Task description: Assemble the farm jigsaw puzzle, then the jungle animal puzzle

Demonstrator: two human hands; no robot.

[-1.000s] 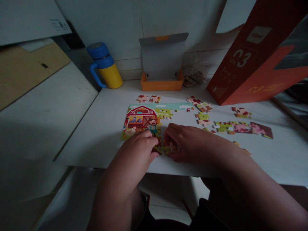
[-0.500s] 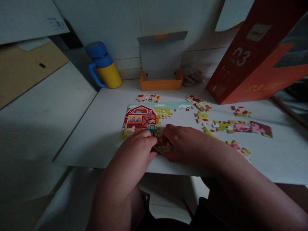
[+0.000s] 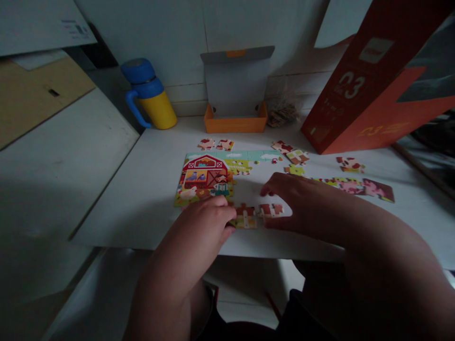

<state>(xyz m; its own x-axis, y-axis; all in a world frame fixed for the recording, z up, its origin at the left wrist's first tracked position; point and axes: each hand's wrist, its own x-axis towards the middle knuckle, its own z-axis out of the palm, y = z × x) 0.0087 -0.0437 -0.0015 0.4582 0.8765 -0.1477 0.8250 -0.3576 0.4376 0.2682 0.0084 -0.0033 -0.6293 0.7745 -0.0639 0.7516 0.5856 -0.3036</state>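
A partly joined farm jigsaw puzzle [image 3: 204, 177] lies on the white table, showing a red barn and a farmer. My left hand [image 3: 213, 215] rests at its lower edge with fingers and thumb curled around the fence section [image 3: 246, 216]. Just right of that section lies a brown-and-white puzzle piece [image 3: 272, 210], with a narrow gap between them. My right hand [image 3: 293, 196] is open around this piece, forefinger above and thumb by its lower left; whether the thumb touches it I cannot tell. Part of the puzzle is hidden under my left hand.
Loose cow pieces [image 3: 216, 144] lie behind the puzzle. A joined pig strip [image 3: 369, 187] and another cow piece [image 3: 350, 165] are at the right. Behind stand a blue-and-yellow flask [image 3: 156, 106], an open orange box [image 3: 235, 125], a bag of pieces [image 3: 282, 115] and a large red box [image 3: 341, 104].
My right hand has moved right and opened, uncovering the fence section and the brown-and-white piece. My left hand stays at the puzzle's lower edge. The view has shifted slightly.
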